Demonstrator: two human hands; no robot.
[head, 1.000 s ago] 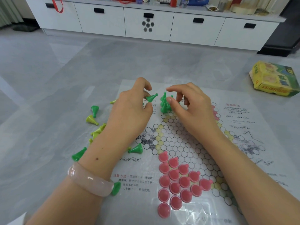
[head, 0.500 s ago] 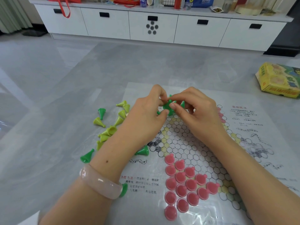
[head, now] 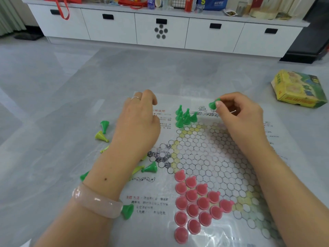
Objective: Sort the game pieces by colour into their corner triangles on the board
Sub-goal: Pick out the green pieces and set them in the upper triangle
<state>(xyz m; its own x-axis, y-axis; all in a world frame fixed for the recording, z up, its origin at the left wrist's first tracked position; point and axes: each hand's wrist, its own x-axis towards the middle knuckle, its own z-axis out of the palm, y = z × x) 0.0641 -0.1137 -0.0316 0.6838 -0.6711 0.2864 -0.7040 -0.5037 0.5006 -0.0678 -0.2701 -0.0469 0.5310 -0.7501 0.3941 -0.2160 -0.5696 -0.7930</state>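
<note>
The right hand (head: 238, 111) pinches one green piece (head: 214, 103) between thumb and forefinger, held above the far edge of the board (head: 213, 148). The piece lies tilted, base toward the left, tip hidden in the fingers. The green cluster (head: 185, 116) stands upright in the far corner triangle, below and to the left of the held piece, nearer the right hand than the left. The left hand (head: 140, 125) hovers loosely curled over the board's left margin; nothing is visible in its grasp. The pink pieces (head: 197, 202) fill the near triangle. Loose green and yellow pieces (head: 102, 131) lie on the floor to the left.

Half a second ago both hands were closed together over the cluster; now they are apart, and the right has lifted away with a piece.
</note>
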